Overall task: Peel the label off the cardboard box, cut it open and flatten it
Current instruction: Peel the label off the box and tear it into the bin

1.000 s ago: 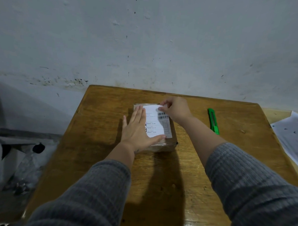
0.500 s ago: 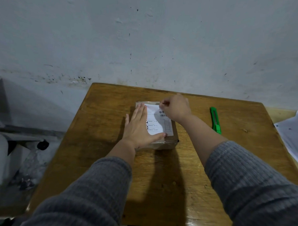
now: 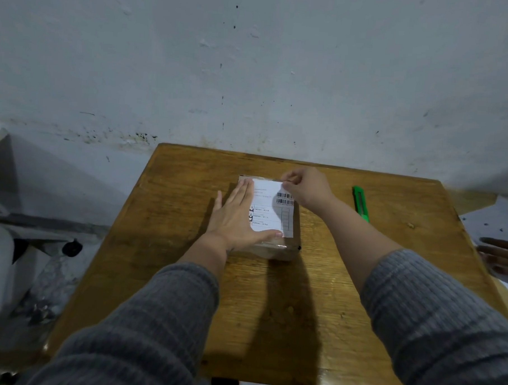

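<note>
Sitting mid-tabletop (image 3: 270, 324) toward the far edge, the box (image 3: 285, 250) is pinned by the flat, open left hand (image 3: 235, 220); the right hand (image 3: 306, 188) pinches the label (image 3: 268, 204) at its far corner; a green cutter (image 3: 360, 203) lies apart rightward, bare wood nearer.

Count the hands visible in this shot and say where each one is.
3. The left hand lies flat on the cardboard box; the right hand pinches the label at its far edge; another hand shows at the right edge.
</note>
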Demonstrator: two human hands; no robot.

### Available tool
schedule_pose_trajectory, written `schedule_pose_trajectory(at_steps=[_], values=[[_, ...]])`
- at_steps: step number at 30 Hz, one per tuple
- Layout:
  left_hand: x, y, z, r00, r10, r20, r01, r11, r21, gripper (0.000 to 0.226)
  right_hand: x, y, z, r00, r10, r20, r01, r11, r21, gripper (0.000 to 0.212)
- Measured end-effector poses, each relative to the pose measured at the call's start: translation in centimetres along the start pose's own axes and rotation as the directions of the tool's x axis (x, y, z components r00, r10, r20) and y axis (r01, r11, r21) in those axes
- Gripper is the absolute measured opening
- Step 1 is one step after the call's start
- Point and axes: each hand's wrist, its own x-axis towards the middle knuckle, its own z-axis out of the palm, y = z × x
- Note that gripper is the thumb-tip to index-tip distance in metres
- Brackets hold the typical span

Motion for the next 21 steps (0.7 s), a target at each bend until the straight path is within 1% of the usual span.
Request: schedule_pose_trajectory(at_steps=[3,4,8,10,13,17,21], values=[[-1.2,0.1,-0.1,0.999,-0.033,-0.02,0.033,0.999,0.018,0.12,-0.2,-0.2,0.4,0.998,-0.053,0.024,0.054,0.997,-0.05,0.027],[-1.7,0.1,-0.1,0.999,-0.046,-0.018,0.046,0.999,0.015,0.119,-0.3,-0.4,0.5,0.998,-0.06,0.03,0.062,0.995,-0.081,0.029],[-3.0,0.5,0.3,0.998,-0.054,0.012,0.054,0.999,-0.001,0.119,-0.6,-0.6,0.7,0.995,-0.095,0.029,0.099,0.971,-0.218,0.022],[-3.1,0.5,0.5,0.998,-0.061,0.009,0.061,0.998,-0.007,0.118,-0.7,-0.8,0.7,0.994,-0.113,0.006,0.111,0.963,-0.244,0.016],[-2.9,0.5,0.4,0.997,-0.068,0.023,0.068,0.998,0.004,0.118,-0.9,-1.2,0.6,0.993,-0.117,-0.034,0.105,0.962,-0.251,0.013],[-3.0,0.6,0.2,0.997,-0.064,0.037,0.064,0.998,-0.018,0.121,-1.3,-1.3,-0.2,0.995,-0.093,-0.023,0.088,0.985,-0.147,0.012],[-3.1,0.7,0.0,0.996,-0.072,0.048,0.073,0.997,-0.03,0.123,-2.1,-2.0,-1.4,0.994,-0.11,-0.021,0.107,0.989,-0.1,0.012]])
